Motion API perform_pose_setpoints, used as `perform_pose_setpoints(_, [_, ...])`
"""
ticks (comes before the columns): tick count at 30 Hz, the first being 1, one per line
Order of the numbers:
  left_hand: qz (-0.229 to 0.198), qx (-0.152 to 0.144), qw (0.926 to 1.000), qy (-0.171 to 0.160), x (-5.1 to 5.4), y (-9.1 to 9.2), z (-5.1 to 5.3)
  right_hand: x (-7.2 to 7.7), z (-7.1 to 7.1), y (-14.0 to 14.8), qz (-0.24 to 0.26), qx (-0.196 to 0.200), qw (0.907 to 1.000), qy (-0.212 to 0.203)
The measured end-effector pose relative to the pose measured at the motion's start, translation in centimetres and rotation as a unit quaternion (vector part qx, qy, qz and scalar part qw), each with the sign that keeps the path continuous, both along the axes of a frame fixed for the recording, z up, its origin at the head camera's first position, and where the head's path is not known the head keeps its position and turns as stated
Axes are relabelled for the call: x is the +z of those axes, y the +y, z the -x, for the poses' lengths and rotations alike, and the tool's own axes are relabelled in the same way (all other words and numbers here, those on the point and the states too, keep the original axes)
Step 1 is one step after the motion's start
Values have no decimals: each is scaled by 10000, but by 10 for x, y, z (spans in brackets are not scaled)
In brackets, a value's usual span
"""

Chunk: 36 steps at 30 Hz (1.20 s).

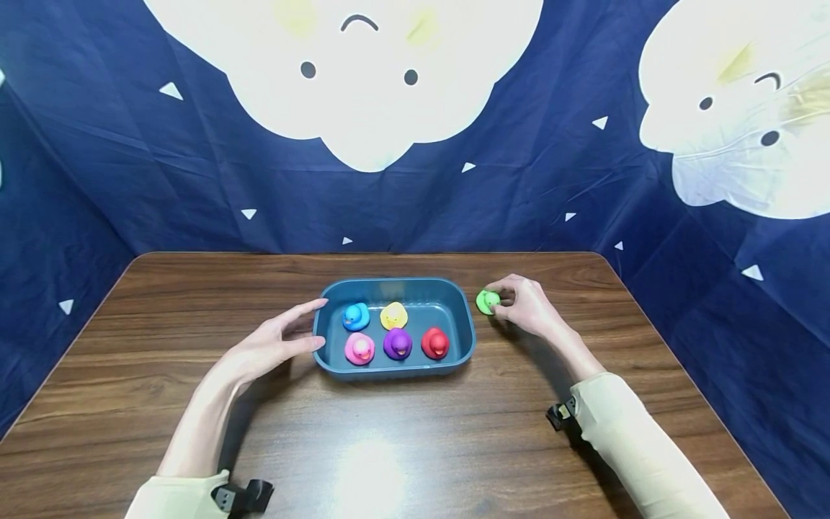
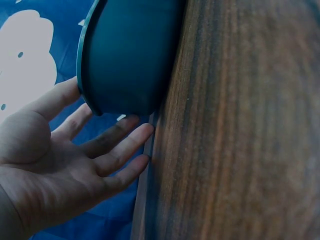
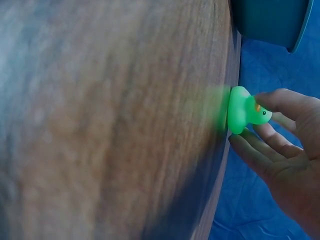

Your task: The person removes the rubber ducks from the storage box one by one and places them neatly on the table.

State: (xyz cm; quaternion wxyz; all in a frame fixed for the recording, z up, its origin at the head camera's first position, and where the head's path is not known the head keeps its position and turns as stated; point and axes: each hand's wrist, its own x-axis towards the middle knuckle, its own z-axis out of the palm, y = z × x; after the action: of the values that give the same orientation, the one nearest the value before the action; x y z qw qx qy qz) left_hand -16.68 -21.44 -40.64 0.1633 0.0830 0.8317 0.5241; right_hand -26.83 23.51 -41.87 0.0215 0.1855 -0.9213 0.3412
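A blue plastic tub (image 1: 395, 370) stands on the table with several rubber ducks inside. At the back of it are a blue duck (image 1: 356, 316) and a yellow duck (image 1: 393, 316); in front sit a pink duck (image 1: 359, 349), a purple duck (image 1: 398, 344) and a red duck (image 1: 435, 343). My left hand (image 1: 269, 348) touches the tub's left end, thumb and fingers spread, as the left wrist view also shows. Right of the tub, my right hand (image 1: 527, 306) pinches a green rubber duck (image 3: 243, 110) by its head, the duck's base on the table.
The brown wooden table (image 1: 415, 447) has a dark blue cloth (image 1: 214, 180) with white clouds hanging behind it and at its sides. Both sleeves carry a small black wrist device, such as the right one (image 1: 561, 414). The tub's walls rise around the ducks.
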Motion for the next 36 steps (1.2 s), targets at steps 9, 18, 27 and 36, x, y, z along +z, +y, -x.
perform_pose_setpoints(9, [64, 9, 9999, -118, 1, 0, 1, 10, -4, 4, 142, -28, 9979, 636])
perform_pose_setpoints(18, [112, -23, 9998, -186, 2, 0, 2, 17, -7, -1, 357, 134, 9918, 1219])
perform_pose_setpoints(27, [65, -32, 9999, -131, 1, 0, 1, 24, -12, -14, 347, 248, 9861, 1604])
perform_pose_setpoints(36, [-50, -79, 10000, -5, 0, 1, 1, 31, -20, -26, 272, 522, 9821, 1786])
